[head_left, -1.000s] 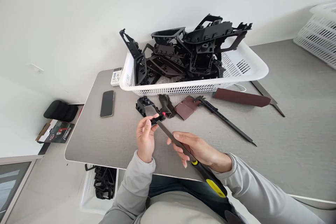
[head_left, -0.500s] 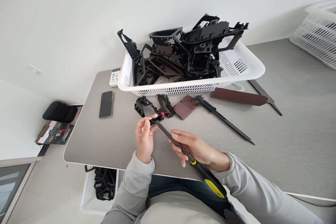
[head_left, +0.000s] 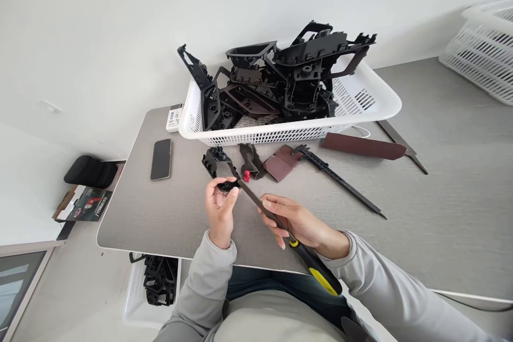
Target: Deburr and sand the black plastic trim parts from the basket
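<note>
Black frame (head_left: 217, 155): left grip (head_left: 220, 212) pinching its near end, rest slants away
File (head_left: 250, 193): right grip (head_left: 295, 218) loosely curled round it, tip at frame

The frame (head_left: 218, 155) looks matt plastic — the file blade (head_left: 252, 194), dull metal.

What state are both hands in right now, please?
Left hand: closed, gripping the near end of a black plastic frame.
Right hand: closed, holding a yellow-and-black-handled flat file.
</note>
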`<state>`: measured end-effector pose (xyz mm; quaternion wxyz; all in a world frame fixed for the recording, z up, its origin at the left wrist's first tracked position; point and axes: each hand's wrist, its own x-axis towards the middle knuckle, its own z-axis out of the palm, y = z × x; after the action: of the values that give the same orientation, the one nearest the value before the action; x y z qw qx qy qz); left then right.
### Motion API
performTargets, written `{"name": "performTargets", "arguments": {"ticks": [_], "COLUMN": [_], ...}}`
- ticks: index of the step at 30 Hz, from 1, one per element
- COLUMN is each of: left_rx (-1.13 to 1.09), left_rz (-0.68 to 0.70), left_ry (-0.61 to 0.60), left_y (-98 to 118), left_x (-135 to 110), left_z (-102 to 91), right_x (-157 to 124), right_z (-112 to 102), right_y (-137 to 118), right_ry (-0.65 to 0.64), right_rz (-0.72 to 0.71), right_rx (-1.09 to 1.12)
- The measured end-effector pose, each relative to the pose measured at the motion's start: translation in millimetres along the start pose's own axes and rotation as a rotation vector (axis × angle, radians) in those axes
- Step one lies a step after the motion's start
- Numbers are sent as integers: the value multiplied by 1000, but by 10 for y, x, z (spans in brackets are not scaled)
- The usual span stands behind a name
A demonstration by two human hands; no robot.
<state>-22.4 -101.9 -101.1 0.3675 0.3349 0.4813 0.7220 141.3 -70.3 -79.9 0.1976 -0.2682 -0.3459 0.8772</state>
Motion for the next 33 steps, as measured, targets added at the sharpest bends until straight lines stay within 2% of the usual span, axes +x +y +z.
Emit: {"name": "performTargets", "arguments": {"ticks": [5,17,22,29,33], "left_rx": [106,64,83,37,66], "left_rz": [90,22,-19,-2,-8], "left_ry": [177,158,203,63,22], "left_y": [-22,-2,-2,-11,-24], "left_x": [0,0,18,-16,-30], "left_z": [10,30,16,17,5], "right_x": [0,14,15,33,46], "right_z": [-26,-39,-41,-25,-32], "right_y": [-16,18,25,70,76], "right_ry": [6,-57,-74,-75,-55], "right_rz": [-18,31,47,73,76], "right_rx": [3,-15,-19,-44,-55]}}
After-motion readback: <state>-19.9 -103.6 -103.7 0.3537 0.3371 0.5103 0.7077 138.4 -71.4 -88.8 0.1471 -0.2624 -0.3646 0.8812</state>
